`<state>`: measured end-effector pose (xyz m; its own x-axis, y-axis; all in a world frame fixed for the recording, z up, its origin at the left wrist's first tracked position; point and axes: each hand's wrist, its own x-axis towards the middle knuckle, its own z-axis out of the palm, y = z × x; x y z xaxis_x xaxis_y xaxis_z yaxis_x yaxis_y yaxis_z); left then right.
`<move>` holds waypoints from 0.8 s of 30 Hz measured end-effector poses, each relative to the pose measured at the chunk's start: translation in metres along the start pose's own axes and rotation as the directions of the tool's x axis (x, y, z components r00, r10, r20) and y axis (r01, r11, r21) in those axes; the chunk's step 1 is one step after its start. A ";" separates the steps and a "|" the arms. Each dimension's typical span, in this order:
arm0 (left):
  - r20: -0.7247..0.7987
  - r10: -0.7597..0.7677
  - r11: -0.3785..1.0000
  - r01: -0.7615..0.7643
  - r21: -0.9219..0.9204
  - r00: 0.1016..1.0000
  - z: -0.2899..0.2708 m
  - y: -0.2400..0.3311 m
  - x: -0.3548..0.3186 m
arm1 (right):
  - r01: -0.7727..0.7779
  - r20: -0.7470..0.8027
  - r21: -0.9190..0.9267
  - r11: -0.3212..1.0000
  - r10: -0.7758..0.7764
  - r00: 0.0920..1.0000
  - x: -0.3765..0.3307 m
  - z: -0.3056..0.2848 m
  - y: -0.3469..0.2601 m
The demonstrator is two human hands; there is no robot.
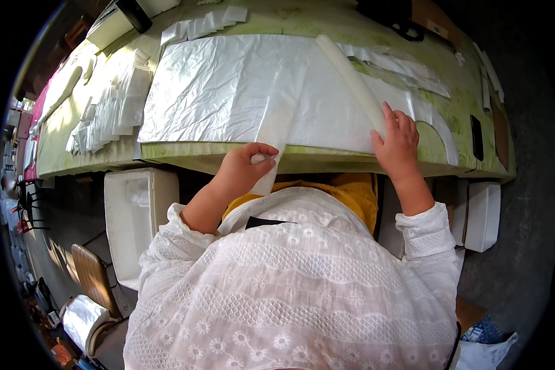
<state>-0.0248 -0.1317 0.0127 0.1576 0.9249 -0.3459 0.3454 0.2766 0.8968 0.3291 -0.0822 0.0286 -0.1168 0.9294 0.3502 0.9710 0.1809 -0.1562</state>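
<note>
A large shiny white sheet (228, 86) lies spread on the green-covered table (302, 24). My left hand (243, 168) pinches the near end of a narrow white strip (276, 123) that runs up over the sheet from the table's front edge. My right hand (398, 143) rests on the lower end of a long white roll (351, 80) that lies diagonally across the sheet's right side. My white lace sleeves and a yellow garment fill the lower part of the view.
Stacks of cut white pieces (114, 105) lie on the table's left side, more scraps (203, 24) at the back. A dark flat object (476, 137) sits near the right edge. White foam boxes (132, 216) (482, 216) stand under the table. A wrapped roll (83, 317) lies on the floor, lower left.
</note>
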 end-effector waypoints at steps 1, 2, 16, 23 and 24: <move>-0.009 0.015 1.000 -0.015 -0.013 1.000 0.004 -0.003 -0.003 | 0.112 -0.052 0.048 0.993 -0.109 0.993 0.004 0.004 -0.010; -0.031 0.007 1.000 -0.008 -0.018 0.999 0.007 0.002 -0.007 | 0.218 -0.108 0.091 0.972 -0.208 0.972 0.009 0.006 -0.028; 0.016 0.087 0.968 -0.081 -0.236 0.996 0.035 -0.026 -0.014 | 0.328 -0.002 0.385 0.863 -0.354 0.935 0.042 0.085 -0.131; 0.149 -0.059 0.960 0.097 -0.262 0.987 0.033 -0.018 -0.022 | 0.360 -0.152 0.373 0.855 -0.327 0.933 0.046 0.083 -0.131; 0.215 -0.142 0.947 0.196 -0.253 0.966 0.029 -0.013 -0.026 | 0.352 -0.141 0.360 0.864 -0.323 0.936 0.047 0.084 -0.130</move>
<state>-0.0063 -0.1664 0.0023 0.3021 0.7981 -0.5213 0.1240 0.5093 0.8516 0.1798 -0.0354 -0.0121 -0.3932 0.7659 0.5087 0.7228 0.5994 -0.3438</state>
